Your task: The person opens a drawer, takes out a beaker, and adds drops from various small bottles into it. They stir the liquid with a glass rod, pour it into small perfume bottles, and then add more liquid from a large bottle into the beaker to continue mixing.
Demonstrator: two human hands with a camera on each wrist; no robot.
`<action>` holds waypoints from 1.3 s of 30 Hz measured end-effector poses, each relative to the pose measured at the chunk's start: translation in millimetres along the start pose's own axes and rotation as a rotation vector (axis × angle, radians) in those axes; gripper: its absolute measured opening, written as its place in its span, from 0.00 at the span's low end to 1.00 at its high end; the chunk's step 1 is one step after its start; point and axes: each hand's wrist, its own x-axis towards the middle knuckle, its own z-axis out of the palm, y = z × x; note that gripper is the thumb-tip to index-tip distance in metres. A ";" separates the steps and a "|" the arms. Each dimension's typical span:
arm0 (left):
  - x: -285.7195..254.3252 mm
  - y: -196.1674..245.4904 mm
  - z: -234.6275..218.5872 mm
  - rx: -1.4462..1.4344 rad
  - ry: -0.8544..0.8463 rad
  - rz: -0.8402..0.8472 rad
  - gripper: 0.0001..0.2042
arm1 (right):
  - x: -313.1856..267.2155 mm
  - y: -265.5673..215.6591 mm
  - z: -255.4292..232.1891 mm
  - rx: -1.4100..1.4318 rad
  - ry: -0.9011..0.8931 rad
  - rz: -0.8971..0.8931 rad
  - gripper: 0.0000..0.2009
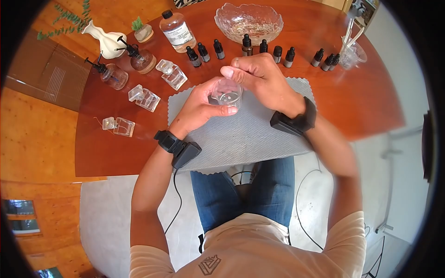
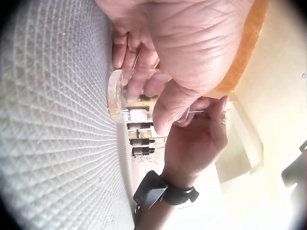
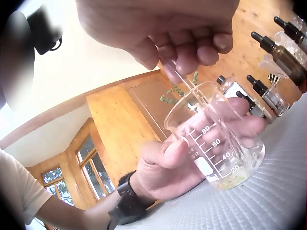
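My left hand grips a clear glass beaker round its side, thumb on one side and fingers on the other. White volume marks run up the beaker's wall, and a little pale yellow liquid lies at its bottom. Above the rim, my right hand pinches a thin clear glass stirring rod between thumb and fingers. The rod slants down into the beaker. Both hands are over the grey textured mat, with the beaker's base close to it in the right wrist view.
Several small dropper bottles stand behind the hands. Left are square glass perfume bottles, pump bottles and a white vase. A large labelled bottle, a glass bowl and a cup of sticks stand farther back.
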 end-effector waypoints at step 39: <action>2.0 -5.4 -1.3 0.044 0.011 0.046 0.30 | 1.3 5.0 3.1 -0.056 0.041 -0.043 0.23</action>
